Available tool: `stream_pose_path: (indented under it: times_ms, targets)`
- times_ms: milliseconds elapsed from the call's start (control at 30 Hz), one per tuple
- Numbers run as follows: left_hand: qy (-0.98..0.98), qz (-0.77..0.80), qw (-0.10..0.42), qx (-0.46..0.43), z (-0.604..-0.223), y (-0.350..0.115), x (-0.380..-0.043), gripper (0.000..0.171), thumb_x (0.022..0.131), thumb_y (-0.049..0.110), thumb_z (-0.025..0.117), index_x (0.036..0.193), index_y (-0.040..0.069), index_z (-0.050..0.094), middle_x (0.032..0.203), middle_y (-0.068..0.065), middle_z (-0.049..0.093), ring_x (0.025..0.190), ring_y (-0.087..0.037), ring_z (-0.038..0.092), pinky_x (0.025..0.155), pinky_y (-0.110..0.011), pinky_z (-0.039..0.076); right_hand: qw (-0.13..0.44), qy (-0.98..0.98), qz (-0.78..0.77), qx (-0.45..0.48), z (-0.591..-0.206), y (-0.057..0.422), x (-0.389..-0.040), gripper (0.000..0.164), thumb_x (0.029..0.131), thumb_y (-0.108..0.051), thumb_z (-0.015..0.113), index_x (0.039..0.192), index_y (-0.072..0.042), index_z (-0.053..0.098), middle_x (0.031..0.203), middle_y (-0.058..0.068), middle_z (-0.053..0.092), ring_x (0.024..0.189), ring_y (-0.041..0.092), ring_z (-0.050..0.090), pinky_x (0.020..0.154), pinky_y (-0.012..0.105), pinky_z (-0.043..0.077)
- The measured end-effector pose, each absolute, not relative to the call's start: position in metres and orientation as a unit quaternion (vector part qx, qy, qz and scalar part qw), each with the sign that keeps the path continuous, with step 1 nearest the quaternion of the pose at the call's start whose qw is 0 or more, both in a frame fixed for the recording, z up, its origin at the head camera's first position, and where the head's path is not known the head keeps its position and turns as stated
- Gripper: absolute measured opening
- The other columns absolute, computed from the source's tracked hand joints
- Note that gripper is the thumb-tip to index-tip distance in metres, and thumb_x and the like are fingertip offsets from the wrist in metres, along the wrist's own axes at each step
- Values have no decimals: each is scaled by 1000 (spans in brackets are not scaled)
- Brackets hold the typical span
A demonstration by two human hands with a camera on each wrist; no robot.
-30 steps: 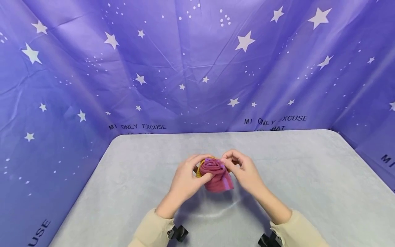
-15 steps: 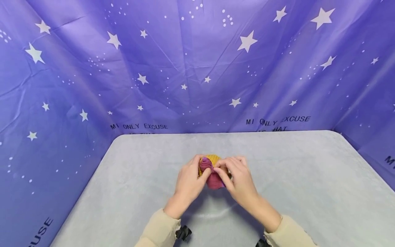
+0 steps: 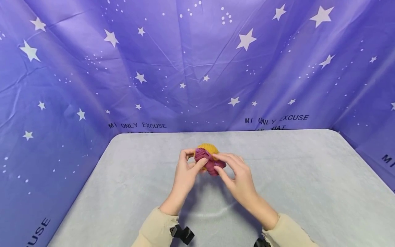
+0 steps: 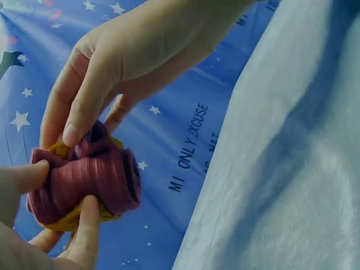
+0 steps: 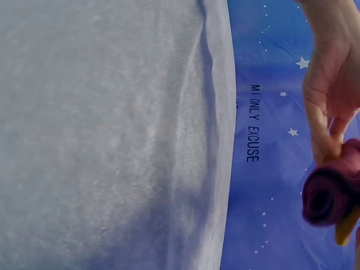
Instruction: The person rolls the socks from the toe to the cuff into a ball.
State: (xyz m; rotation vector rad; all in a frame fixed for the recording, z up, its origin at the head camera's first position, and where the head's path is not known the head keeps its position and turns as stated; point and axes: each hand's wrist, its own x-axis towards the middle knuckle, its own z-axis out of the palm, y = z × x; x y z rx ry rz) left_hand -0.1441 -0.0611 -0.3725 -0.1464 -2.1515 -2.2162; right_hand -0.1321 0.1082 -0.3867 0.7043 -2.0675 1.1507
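A rolled-up bundle of socks (image 3: 213,168), maroon outside with a mustard ribbed part, is held above the grey table between both hands in the head view. My left hand (image 3: 184,175) grips its left side, thumb across the front and fingers partly hidden behind. On the right side, my right hand (image 3: 242,178) pinches the maroon fabric with thumb and forefinger. The left wrist view shows the maroon layer of the sock bundle (image 4: 90,180) wrapped over the mustard, fingertips of both hands on it. A spiral roll end of the socks (image 5: 323,197) shows in the right wrist view.
The grey cloth-covered table (image 3: 139,188) lies beneath the hands, its far edge meeting a purple star-printed curtain (image 3: 197,68). Black wrist-camera mounts (image 3: 182,235) hang below the cream sleeves (image 3: 155,228).
The bundle has turned and risen slightly away from the body, with more mustard now showing on top. The hanging maroon end has been drawn up. The right hand has moved left and down onto the fabric.
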Motion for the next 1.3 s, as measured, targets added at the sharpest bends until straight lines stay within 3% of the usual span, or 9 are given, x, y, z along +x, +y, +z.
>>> stream_pose_path:
  times_ms: [67, 300, 567, 667, 800, 933, 1067, 1200, 1300]
  targets:
    - [-667, -744, 12, -42, -373, -61, -144, 44, 93, 7, 66, 129, -6, 43, 130, -21, 49, 76, -7, 68, 73, -24, 60, 339, -788, 435, 273, -386, 107, -133, 34, 83, -2, 75, 117, -9, 72, 110, 7, 74, 104, 22, 66, 97, 29, 42]
    - [-652, -758, -13, -15, -373, -61, -143, 45, 92, 16, 68, 127, 0, 45, 121, -12, 48, 82, -10, 67, 79, -28, 60, 382, -778, 383, 320, -387, 104, -132, 29, 87, -2, 59, 116, 0, 63, 111, 5, 74, 98, 21, 72, 97, 40, 40]
    - [-648, -761, -37, -6, -375, -59, -146, 39, 96, 16, 61, 124, -2, 42, 118, -12, 50, 83, -10, 65, 78, -28, 60, 379, -760, 383, 364, -382, 104, -127, 28, 77, 7, 44, 105, 6, 49, 118, 11, 71, 107, 27, 70, 117, 37, 38]
    - [-662, -748, -43, -14, -377, -61, -147, 35, 93, 11, 60, 122, -4, 46, 111, -11, 53, 79, -9, 63, 71, -25, 60, 344, -760, 417, 361, -376, 109, -127, 27, 79, 12, 44, 104, 4, 50, 117, 13, 67, 112, 29, 65, 117, 32, 39]
    - [-661, -747, -57, -35, -376, -66, -147, 33, 90, 8, 59, 120, -4, 51, 107, -9, 57, 79, -10, 62, 67, -24, 58, 265, -780, 477, 305, -365, 122, -134, 29, 88, 12, 51, 113, -2, 59, 117, 11, 67, 115, 24, 63, 109, 22, 44]
    - [-645, -760, -66, -48, -374, -71, -145, 33, 90, 8, 58, 121, -3, 53, 106, -7, 59, 81, -12, 63, 67, -25, 58, 161, -796, 517, 269, -361, 133, -141, 23, 93, 1, 63, 115, -5, 66, 111, 8, 72, 105, 13, 67, 98, 23, 52]
    - [-649, -755, -71, -52, -374, -75, -146, 33, 91, 7, 58, 122, -3, 53, 105, -6, 58, 81, -11, 63, 66, -25, 58, 73, -780, 562, 265, -364, 140, -144, 19, 94, -4, 64, 113, -4, 67, 109, 10, 73, 101, 8, 67, 94, 25, 53]
    - [-659, -746, -75, -58, -376, -78, -148, 35, 91, 5, 57, 124, -5, 54, 105, -7, 58, 79, -10, 64, 66, -24, 58, 25, -768, 573, 284, -369, 144, -149, 18, 93, -4, 65, 111, -5, 67, 110, 11, 70, 105, 6, 64, 96, 26, 53]
    - [-664, -740, -82, -64, -378, -81, -150, 37, 90, 3, 58, 125, -7, 54, 107, -8, 57, 79, -9, 64, 66, -23, 58, 28, -778, 544, 313, -372, 146, -153, 17, 91, -5, 68, 107, -10, 67, 111, 6, 68, 107, 7, 62, 99, 29, 52]
